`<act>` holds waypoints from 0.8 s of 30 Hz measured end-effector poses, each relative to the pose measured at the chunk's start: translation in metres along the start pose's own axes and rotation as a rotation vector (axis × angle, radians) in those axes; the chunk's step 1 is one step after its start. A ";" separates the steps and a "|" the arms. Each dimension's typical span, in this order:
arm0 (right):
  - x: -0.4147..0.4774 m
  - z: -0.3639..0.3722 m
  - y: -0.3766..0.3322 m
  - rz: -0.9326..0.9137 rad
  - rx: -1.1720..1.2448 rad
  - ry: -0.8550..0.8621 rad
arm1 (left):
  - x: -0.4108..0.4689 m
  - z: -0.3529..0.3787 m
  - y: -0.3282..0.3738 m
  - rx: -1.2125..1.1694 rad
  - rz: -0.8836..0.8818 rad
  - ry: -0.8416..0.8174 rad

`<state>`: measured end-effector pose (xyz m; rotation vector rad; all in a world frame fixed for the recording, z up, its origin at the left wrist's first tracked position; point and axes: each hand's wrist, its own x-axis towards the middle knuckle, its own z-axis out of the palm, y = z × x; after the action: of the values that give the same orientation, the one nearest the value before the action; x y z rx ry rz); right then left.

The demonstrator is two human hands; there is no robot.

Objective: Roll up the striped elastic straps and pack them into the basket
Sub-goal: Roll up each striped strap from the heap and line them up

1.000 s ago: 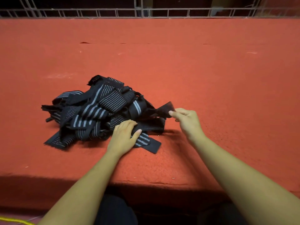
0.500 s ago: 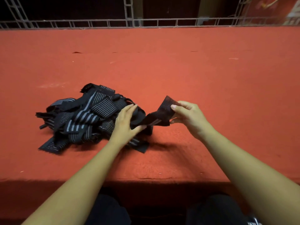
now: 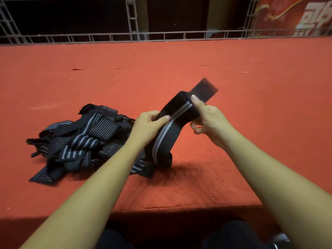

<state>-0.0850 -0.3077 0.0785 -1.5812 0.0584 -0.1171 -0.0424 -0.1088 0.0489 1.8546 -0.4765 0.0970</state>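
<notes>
One black strap with grey stripes [image 3: 168,139] is lifted off the red surface and held between both hands. My left hand [image 3: 147,125] grips its left edge with the thumb on top. My right hand [image 3: 209,119] pinches the upper part, where a plain dark end tab [image 3: 204,89] sticks up past the thumb. The strap's lower end hangs down to the surface beside a loose pile of striped straps [image 3: 79,141] on the left. No basket is in view.
The red carpeted platform [image 3: 233,78] stretches far back to a metal truss railing [image 3: 133,35]. Its front edge [image 3: 179,207] runs just above my knees. A red banner with lettering [image 3: 305,18] hangs at the top right.
Both hands have raised one strap out of the pile and up off the surface. My left hand moved from resting on the pile to gripping the strap's edge.
</notes>
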 end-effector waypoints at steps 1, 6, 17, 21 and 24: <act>-0.002 -0.001 0.003 -0.002 -0.012 -0.039 | 0.000 0.001 0.001 0.014 -0.017 -0.008; 0.000 -0.012 0.007 -0.029 -0.047 -0.030 | -0.009 0.011 0.011 -0.165 -0.118 -0.129; 0.052 -0.072 -0.012 0.073 -0.063 0.266 | -0.042 0.036 -0.035 -0.375 -0.389 -0.700; 0.067 -0.079 -0.006 0.020 -0.119 0.262 | -0.051 0.062 -0.042 -0.459 -0.407 -0.720; 0.078 -0.074 0.006 -0.013 -0.223 0.248 | -0.058 0.084 -0.064 -0.208 -0.300 -0.591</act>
<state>-0.0153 -0.3897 0.0767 -1.7822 0.2625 -0.3264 -0.0857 -0.1541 -0.0535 1.7095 -0.5766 -0.6937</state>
